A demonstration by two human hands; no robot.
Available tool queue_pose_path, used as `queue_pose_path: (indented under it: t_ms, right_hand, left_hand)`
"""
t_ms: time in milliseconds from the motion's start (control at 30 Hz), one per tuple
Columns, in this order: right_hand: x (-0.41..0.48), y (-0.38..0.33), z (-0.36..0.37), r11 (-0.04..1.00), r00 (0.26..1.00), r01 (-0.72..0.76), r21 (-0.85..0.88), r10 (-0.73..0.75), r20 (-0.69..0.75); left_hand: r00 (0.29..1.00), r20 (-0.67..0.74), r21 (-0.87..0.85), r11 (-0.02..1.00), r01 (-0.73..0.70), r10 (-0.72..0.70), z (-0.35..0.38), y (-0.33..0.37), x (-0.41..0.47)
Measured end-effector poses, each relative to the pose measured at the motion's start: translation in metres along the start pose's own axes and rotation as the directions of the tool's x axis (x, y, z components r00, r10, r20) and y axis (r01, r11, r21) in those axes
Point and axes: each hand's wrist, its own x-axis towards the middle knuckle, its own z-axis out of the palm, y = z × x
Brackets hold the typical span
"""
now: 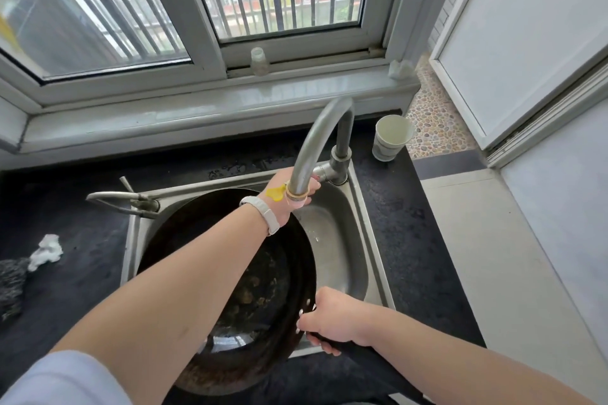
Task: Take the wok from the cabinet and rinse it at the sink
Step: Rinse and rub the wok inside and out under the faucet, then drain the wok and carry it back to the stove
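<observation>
- Wok lies tilted in the sink, its rim overhanging the near edge.
- Right hand grips its black handle.
- Left hand reaches behind the faucet spout; its finger grip is unclear.
- Paper cup stands on the counter beyond.

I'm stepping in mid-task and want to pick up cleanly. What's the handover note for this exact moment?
Left hand: grips the faucet spout near its outlet.
Right hand: grips the wok by its black handle.
The wok lies tilted over the sink, covering its left part.
Done: wok is out of the cabinet and at the sink.
Left: no water stream shows, so get water onto the wok and rinse it.
</observation>
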Motion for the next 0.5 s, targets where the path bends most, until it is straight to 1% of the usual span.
queue_pose_path:
  t_ms: [33,100,233,333,467,500]
  right_hand:
    - [0.001,0.002,0.000,1.000,1.000,0.002,0.006,-0.001,-0.003]
    - [0.003,0.005,0.001,1.000,1.000,0.008,0.024,-0.008,-0.009]
    - [0.005,0.006,0.001,0.999,1.000,0.013,0.031,-0.012,-0.013]
    - [0.006,0.008,0.000,0.999,1.000,0.018,0.042,-0.017,-0.020]
    - [0.006,0.009,-0.001,0.998,0.999,0.035,0.043,-0.034,-0.026]
    - [0.005,0.008,-0.001,0.998,0.999,0.039,0.042,-0.038,-0.027]
  left_hand:
    - [0.999,0.038,-0.048,0.999,0.021,-0.019,0.002,0.000,-0.003]
    - [0.998,0.048,-0.095,0.994,0.052,-0.047,0.002,-0.001,-0.007]
    - [0.991,0.127,-0.172,0.985,-0.012,0.035,-0.004,-0.015,-0.009]
    - [0.988,0.130,-0.151,0.987,-0.063,0.083,-0.004,-0.021,-0.006]
    - [0.982,0.167,-0.081,0.994,-0.073,0.086,-0.016,-0.024,0.004]
    - [0.978,0.190,-0.094,0.993,-0.066,0.083,-0.019,-0.024,0.004]
